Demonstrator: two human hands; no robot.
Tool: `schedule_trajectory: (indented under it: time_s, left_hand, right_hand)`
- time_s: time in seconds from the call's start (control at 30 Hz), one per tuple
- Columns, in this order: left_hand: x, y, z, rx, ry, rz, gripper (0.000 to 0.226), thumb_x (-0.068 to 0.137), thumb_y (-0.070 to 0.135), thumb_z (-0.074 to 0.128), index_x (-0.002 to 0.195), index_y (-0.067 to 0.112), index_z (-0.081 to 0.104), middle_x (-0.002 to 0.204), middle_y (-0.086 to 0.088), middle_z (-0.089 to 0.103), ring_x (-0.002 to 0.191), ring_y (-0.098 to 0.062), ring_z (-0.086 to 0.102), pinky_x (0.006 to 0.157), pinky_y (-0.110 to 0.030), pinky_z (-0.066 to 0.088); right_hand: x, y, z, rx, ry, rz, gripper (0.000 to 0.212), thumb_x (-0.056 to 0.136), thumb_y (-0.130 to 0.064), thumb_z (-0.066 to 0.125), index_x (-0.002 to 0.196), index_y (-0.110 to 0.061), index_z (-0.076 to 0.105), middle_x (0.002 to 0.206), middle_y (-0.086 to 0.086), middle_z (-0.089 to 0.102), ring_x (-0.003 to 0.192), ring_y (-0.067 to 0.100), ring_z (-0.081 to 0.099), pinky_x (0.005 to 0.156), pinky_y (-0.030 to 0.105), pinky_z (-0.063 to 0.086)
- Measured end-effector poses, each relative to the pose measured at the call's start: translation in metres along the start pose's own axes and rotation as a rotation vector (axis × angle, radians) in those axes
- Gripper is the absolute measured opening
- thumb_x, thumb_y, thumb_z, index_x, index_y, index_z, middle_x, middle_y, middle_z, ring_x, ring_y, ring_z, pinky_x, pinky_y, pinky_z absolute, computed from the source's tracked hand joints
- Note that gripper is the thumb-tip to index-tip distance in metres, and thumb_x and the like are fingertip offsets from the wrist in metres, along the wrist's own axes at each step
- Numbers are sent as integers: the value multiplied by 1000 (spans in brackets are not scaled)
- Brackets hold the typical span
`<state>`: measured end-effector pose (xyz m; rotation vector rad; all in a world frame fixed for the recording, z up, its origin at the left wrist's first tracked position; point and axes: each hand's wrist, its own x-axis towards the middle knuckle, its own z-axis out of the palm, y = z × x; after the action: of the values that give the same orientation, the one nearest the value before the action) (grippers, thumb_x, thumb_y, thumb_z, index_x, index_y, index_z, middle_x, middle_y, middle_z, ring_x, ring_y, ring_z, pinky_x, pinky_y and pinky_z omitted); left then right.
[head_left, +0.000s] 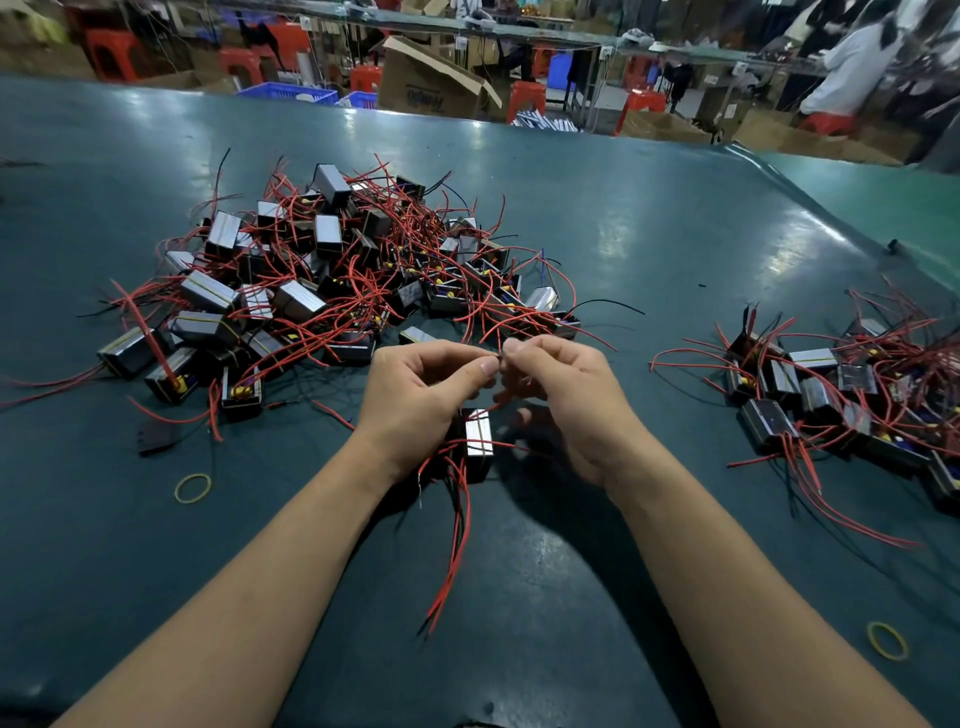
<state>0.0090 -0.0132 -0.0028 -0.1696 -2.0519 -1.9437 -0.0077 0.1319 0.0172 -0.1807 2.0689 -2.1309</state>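
The small black box (478, 441) lies on the green table (649, 249) just under the hands, long axis pointing away from the person, its red wire (493, 408) rising to where the left hand (415, 395) and right hand (566, 395), equally near, pinch it together.
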Motion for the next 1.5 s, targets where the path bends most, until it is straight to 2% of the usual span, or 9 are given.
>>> schedule_trajectory:
  time_s: [0.13, 0.4, 0.6, 0.77, 0.9, 1.0, 1.17, 1.37, 1.5]
  left_hand:
    - [2, 3, -2, -100, 49, -119, 8, 85, 4, 70, 84, 10, 74, 66, 6, 71, 56, -5, 61, 54, -15, 46]
    - [4, 7, -11, -173, 76, -223, 20, 85, 2, 70, 101, 13, 65, 81, -8, 66, 63, -19, 70, 52, -23, 54]
    - [-2, 6, -9, 564, 156, 423, 18, 81, 22, 76, 98, 20, 71, 110, -2, 54, 107, -19, 51, 95, -25, 41]
    - [-6, 5, -4, 579, -69, 447, 16, 81, 24, 76, 95, 17, 77, 90, 10, 69, 90, -19, 53, 86, -30, 43]
    - [-8, 4, -6, 489, 17, 389, 8, 82, 13, 76, 89, 17, 77, 78, 19, 63, 82, -16, 53, 79, -28, 45]
    - [-10, 6, -5, 452, 37, 362, 6, 83, 13, 73, 88, 17, 75, 76, 16, 63, 80, -14, 55, 75, -22, 45]
    - [-12, 7, -2, 435, -53, 374, 5, 86, 11, 70, 90, 14, 71, 78, 9, 72, 79, -11, 65, 76, -22, 45]
    - [-15, 8, 3, 307, -127, 316, 2, 91, 7, 64, 93, 8, 66, 80, 6, 72, 74, -8, 70, 71, -23, 55]
    - [-14, 8, 3, 329, -73, 344, 2, 92, 7, 63, 92, 9, 65, 74, 6, 68, 69, -8, 66, 65, -17, 50]
  right_hand:
    - [-1, -4, -19, -72, -81, -1, 9, 88, -19, 68, 94, -13, 66, 75, 1, 66, 57, 10, 60, 45, 20, 44]
    - [-4, -6, -34, -157, 1, -52, 7, 82, -2, 72, 77, -5, 69, 62, 5, 69, 50, 15, 62, 44, 20, 48]
    - [-6, -5, -25, -103, 76, -172, 10, 81, -7, 75, 74, -13, 73, 63, 5, 70, 52, 17, 64, 45, 22, 47]
    - [-8, -9, -20, -46, 28, -201, 2, 81, -13, 74, 81, -14, 72, 67, 1, 71, 61, 11, 65, 51, 21, 50]
    - [-13, -18, -51, -503, -104, -71, 34, 65, -42, 76, 90, -19, 74, 83, 0, 75, 74, 6, 64, 69, 21, 52]
    - [-19, -21, -70, -673, -238, 82, 14, 78, -26, 78, 82, -13, 75, 75, 4, 73, 66, 9, 60, 67, 25, 49]
    - [-18, -22, -56, -561, -188, 3, 12, 89, -11, 68, 78, -10, 67, 57, 1, 62, 44, 8, 48, 42, 15, 37]
    - [-16, -19, -33, -423, -54, -243, 7, 85, -9, 72, 79, -6, 72, 55, 3, 64, 46, 14, 56, 41, 21, 43]
    - [-16, -19, -32, -226, -31, -173, 3, 83, -2, 71, 81, -1, 70, 61, 9, 69, 52, 19, 66, 47, 23, 51]
